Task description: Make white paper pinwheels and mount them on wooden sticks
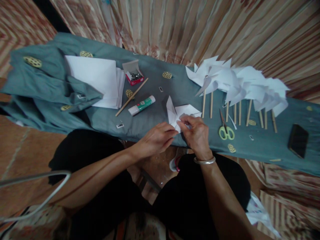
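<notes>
A partly folded white paper pinwheel (188, 109) is at the front edge of the cloth-covered table, between my two hands. My left hand (160, 135) pinches its lower left part, fingers pressed together. My right hand (196, 131), with a silver bangle at the wrist, is closed on the paper near its middle. Two blades stand up from the paper; my fingers hide its near side. Left of it lie a green and white glue stick (142, 105) and a thin wooden stick (131, 97). Behind these sits an open red box of metal pins (134, 73).
A stack of white paper (96, 78) lies at the left, partly under a cloth fold. Several white pinwheels (240, 81) on wooden sticks overlap at the right. Green-handled scissors (226, 131) and a dark phone (298, 140) lie nearer. A pleated curtain (160, 30) hangs behind the table.
</notes>
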`<state>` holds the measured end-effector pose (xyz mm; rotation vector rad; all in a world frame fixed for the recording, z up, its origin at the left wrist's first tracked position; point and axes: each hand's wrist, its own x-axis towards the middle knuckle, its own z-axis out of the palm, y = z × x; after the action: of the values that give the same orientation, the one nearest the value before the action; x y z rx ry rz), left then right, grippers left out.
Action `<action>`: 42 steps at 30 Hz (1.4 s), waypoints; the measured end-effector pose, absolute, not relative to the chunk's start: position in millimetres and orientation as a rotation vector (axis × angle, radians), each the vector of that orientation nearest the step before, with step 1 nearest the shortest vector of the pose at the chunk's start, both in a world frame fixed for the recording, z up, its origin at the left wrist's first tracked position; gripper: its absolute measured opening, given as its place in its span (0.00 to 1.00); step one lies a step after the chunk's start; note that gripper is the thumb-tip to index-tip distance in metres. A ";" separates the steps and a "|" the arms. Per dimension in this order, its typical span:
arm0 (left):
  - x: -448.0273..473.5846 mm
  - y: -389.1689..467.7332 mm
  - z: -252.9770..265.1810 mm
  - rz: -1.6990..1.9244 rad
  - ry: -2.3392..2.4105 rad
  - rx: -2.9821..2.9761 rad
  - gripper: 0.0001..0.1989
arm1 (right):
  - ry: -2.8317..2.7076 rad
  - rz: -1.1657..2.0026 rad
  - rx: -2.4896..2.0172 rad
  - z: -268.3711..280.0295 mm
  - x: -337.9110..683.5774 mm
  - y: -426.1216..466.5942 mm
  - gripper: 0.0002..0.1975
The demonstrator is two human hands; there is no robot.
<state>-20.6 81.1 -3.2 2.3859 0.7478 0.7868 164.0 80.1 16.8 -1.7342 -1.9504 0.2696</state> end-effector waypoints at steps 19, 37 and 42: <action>-19.5 80.0 -4.4 0.760 0.785 2.433 0.10 | -2.092 0.113 -1.606 14.7 170.3 54.4 0.14; -18.6 80.6 -1.6 0.763 0.793 2.415 0.10 | -2.192 0.033 -1.609 16.0 168.1 56.5 0.13; -17.9 81.2 -2.4 0.740 0.794 2.400 0.10 | -2.188 0.016 -1.613 16.2 166.7 57.1 0.13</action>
<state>-17.9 81.2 -2.4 2.3999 0.7938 0.7400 166.7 57.1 16.2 -1.6135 -2.1881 0.0156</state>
